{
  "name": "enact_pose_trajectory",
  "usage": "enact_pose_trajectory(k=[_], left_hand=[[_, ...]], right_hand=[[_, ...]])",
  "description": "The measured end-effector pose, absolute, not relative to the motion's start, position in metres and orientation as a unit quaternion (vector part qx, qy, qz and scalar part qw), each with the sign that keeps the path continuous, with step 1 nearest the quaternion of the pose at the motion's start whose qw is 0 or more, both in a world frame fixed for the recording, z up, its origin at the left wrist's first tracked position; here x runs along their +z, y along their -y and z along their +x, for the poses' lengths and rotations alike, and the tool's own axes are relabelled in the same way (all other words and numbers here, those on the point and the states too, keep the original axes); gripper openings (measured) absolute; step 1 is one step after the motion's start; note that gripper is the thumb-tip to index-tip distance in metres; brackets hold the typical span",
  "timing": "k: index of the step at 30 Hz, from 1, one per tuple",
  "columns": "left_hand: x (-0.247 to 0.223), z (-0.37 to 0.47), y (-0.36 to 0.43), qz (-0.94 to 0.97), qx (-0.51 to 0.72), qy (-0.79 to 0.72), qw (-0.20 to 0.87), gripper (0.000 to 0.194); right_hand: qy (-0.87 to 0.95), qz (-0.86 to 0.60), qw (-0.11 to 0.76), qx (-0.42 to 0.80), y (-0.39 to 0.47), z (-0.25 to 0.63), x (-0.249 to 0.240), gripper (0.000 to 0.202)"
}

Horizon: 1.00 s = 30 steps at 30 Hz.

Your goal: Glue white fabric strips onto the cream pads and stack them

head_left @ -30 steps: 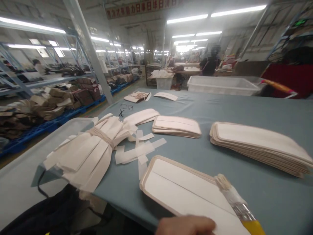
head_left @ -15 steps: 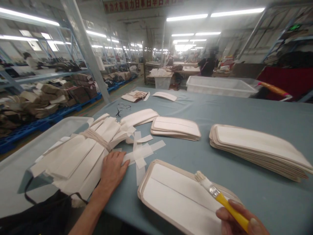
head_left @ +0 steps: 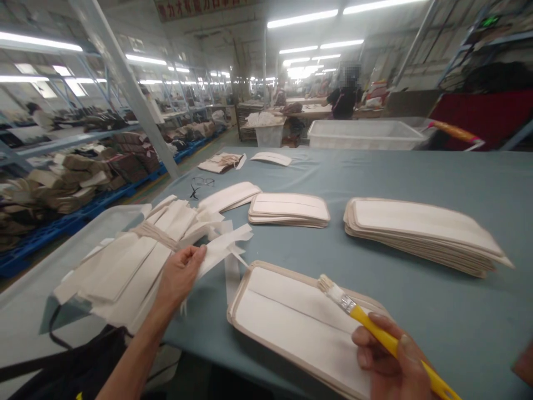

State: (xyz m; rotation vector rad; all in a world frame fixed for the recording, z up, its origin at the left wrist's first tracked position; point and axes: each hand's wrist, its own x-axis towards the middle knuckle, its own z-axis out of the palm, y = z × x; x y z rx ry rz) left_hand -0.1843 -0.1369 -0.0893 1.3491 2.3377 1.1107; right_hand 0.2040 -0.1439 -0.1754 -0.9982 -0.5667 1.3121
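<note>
Pinched in my left hand [head_left: 181,278] are thin white strips [head_left: 222,247], lifted off the table and fanning out to the right. Just left of that hand lies a bundle of cream fabric pieces [head_left: 125,266], tied round with a band. My right hand [head_left: 391,347] grips a paintbrush [head_left: 370,328] by its yellow handle; the pale bristles point up and left. Below the brush is a stack of cream panels [head_left: 291,328] with rounded corners, beige edges and a dark line along the top one. My right hand covers part of this stack.
More panel stacks stand on the blue-green table [head_left: 308,272]: a tall one [head_left: 420,233] at right and a smaller one [head_left: 289,208] in the middle. Eyeglasses [head_left: 203,181] lie at the back left. Beyond the table are a white bin [head_left: 362,133] and a person [head_left: 343,100].
My left hand has closed on the white strips and raised them from the table. The brush stays in my right hand over the stack. The view has shifted slightly.
</note>
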Motion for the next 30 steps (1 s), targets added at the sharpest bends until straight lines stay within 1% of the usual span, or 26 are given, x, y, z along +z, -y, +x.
enact_pose_trajectory(k=[4, 6, 10, 13, 16, 21, 25, 28, 30], left_hand=[[-0.085, -0.180, 0.133, 0.473, 0.343, -0.802, 0.122, 0.065], [-0.081, -0.182, 0.132, 0.492, 0.301, -0.812, 0.088, 0.061], [-0.077, -0.194, 0.128, 0.495, 0.196, -0.847, -0.012, 0.045], [-0.076, -0.202, 0.126, 0.479, 0.137, -0.866, -0.048, 0.043], [-0.073, -0.206, 0.128, 0.466, 0.115, -0.874, -0.079, 0.045], [-0.064, -0.213, 0.127, 0.448, 0.163, -0.870, -0.122, 0.050], [-0.059, -0.224, 0.120, 0.440, 0.245, -0.855, -0.127, 0.046], [-0.054, -0.228, 0.118, 0.454, 0.331, -0.821, -0.102, 0.049], [-0.050, -0.224, 0.118, 0.461, 0.384, -0.798, -0.059, 0.055]], right_hand=[[0.248, -0.435, 0.645, 0.577, 0.143, 0.204, -0.171, 0.046], [0.253, -0.434, 0.645, 0.576, 0.145, 0.202, -0.166, 0.047], [0.254, -0.443, 0.639, 0.575, 0.147, 0.201, -0.164, 0.050], [0.256, -0.455, 0.632, 0.573, 0.149, 0.202, -0.166, 0.052], [0.255, -0.461, 0.626, 0.576, 0.149, 0.202, -0.169, 0.053], [0.267, -0.466, 0.628, 0.564, 0.148, 0.203, -0.172, 0.054], [0.271, -0.475, 0.624, 0.559, 0.148, 0.202, -0.168, 0.055], [0.255, -0.489, 0.634, 0.543, 0.149, 0.201, -0.164, 0.055], [0.252, -0.489, 0.640, 0.537, 0.150, 0.199, -0.161, 0.053]])
